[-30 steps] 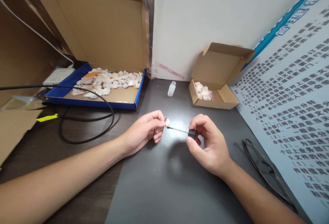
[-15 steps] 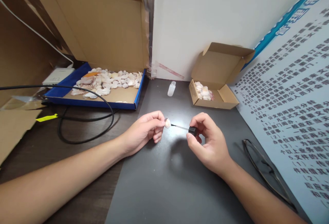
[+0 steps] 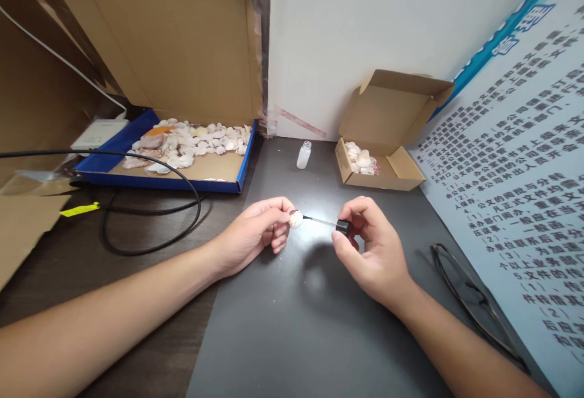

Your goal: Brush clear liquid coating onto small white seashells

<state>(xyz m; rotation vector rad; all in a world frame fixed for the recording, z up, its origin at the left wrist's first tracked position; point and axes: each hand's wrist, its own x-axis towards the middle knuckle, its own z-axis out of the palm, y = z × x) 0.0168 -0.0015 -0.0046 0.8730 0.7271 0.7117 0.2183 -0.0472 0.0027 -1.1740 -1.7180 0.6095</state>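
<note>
My left hand (image 3: 258,230) pinches a small pale shell (image 3: 296,219) between thumb and fingers, just above the dark grey mat (image 3: 310,325). My right hand (image 3: 371,246) grips the black cap of a thin brush (image 3: 335,224), and the brush tip touches the shell. A small open bottle (image 3: 303,155) stands behind the hands near the wall. Both forearms rest low over the table.
A blue-edged flat box (image 3: 182,176) with several pale shells lies back left. A small cardboard box (image 3: 387,154) holding a few shells sits back right. A black cable (image 3: 150,203) loops at left. Dark glasses (image 3: 474,300) lie by a printed board (image 3: 524,191) at right.
The right hand has turned slightly and shifted the brush a little up and left against the shell. The left hand keeps the shell in nearly the same place.
</note>
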